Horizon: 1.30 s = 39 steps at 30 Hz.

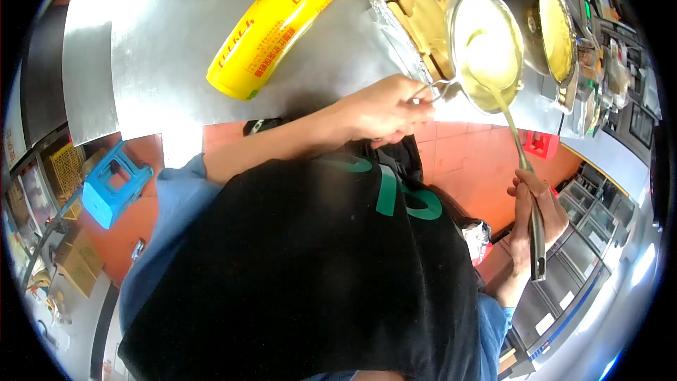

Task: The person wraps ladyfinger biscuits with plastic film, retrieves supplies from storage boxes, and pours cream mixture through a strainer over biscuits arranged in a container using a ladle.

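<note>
My left hand (389,107) is closed around the wire handle of a round metal cup (520,63), tilted at the table's front edge. Pale yellow cream fills much of it. In my right hand (540,213) is a long-handled metal spoon (517,142); its cream-coated lower end dips into the cup, hiding the bowl of the spoon. Just behind and left of the cup stands a foil tray (383,10). Finger biscuits (407,5) lie inside, partly covered with yellow cream (430,22). The cup hides the tray's right side.
A yellow printed roll (275,28) lies on the steel table (166,42). To the right, a dark pan (523,17) holds more yellow cream. A blue stool (113,183) and a red stool (541,144) stand on the tiled floor. Glass-fronted cabinets (596,222) line the right.
</note>
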Each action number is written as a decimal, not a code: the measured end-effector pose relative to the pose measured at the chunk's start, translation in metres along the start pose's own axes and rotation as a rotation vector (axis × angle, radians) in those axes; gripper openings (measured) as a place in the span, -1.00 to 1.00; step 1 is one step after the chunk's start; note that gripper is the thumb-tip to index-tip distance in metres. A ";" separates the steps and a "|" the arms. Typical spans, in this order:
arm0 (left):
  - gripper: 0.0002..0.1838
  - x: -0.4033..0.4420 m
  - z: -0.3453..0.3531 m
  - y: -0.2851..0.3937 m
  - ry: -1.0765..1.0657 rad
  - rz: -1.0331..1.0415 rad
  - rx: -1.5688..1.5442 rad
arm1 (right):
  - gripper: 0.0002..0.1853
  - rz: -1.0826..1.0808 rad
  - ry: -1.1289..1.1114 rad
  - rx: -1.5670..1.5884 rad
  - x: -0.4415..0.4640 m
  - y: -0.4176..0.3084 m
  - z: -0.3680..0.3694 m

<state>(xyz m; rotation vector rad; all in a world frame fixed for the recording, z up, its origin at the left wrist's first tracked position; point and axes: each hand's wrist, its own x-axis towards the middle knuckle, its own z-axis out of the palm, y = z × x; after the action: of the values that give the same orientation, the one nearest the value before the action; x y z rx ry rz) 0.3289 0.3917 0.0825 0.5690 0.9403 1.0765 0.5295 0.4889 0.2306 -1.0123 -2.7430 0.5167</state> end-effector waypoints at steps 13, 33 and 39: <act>-0.73 -0.012 0.016 -0.015 0.030 0.024 -0.061 | -0.69 -0.333 -0.247 -0.177 0.005 -0.021 -0.028; -0.77 0.026 0.099 -0.056 0.451 0.213 -0.237 | -0.83 -0.450 -0.482 0.040 0.044 0.072 -0.046; -0.71 0.039 0.122 -0.056 0.577 0.253 -0.172 | -0.82 -0.779 -0.423 -0.032 0.047 0.113 -0.053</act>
<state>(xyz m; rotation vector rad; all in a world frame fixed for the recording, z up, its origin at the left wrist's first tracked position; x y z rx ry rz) 0.4671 0.4108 0.0858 0.2348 1.2774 1.5797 0.5766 0.6136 0.2388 0.2409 -3.1811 0.5829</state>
